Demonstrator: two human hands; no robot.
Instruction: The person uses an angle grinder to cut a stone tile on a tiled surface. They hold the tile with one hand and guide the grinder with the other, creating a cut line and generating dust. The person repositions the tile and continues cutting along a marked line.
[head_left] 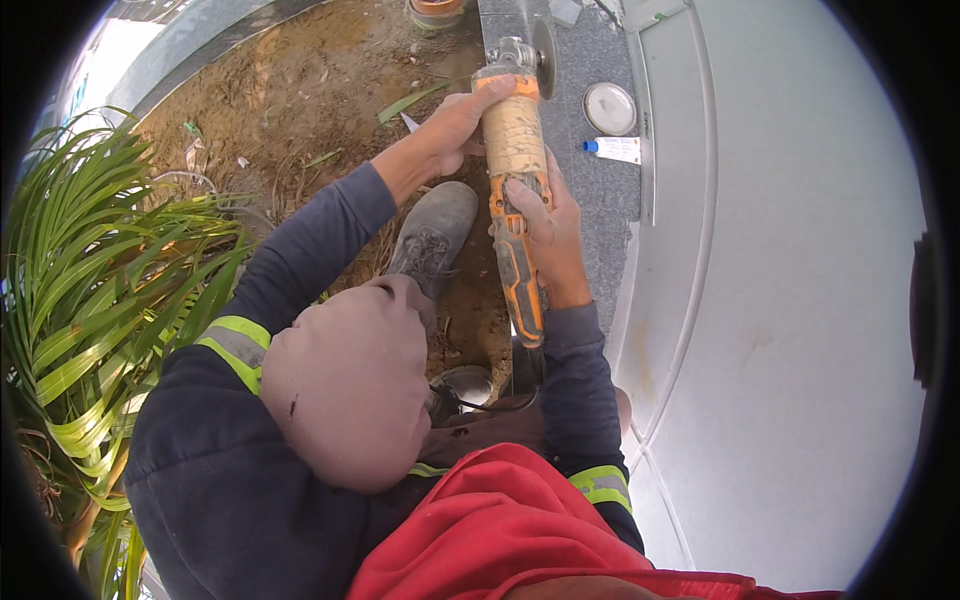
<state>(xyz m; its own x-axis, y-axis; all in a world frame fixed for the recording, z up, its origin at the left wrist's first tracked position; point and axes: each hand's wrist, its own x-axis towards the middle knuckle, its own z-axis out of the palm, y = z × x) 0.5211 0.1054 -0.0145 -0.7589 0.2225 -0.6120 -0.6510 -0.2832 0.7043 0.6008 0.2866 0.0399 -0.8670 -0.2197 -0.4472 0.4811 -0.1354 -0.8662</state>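
An orange and grey angle grinder (516, 250) lies lengthwise between my two hands, its body wrapped in dusty tan tape. My left hand (458, 128) grips the front end near the head, thumb laid over the casing. Lower down, my right hand (551, 225) wraps the rear part from the right, its thumb on top. A thin cutting disc (545, 57) stands on edge at the far end, over or against the grey stone ledge (590, 235); whether it touches is unclear. From the tool's rear a dark cord (500, 406) runs back toward me.
A round pale lid or tin (609, 109) and a white tube with a blue cap (612, 149) sit on the ledge beside the pale wall panel (800, 250). Palm fronds (100, 300) crowd the left. My shoe (437, 232) stands on bare soil (300, 100); a pot (436, 12) is beyond.
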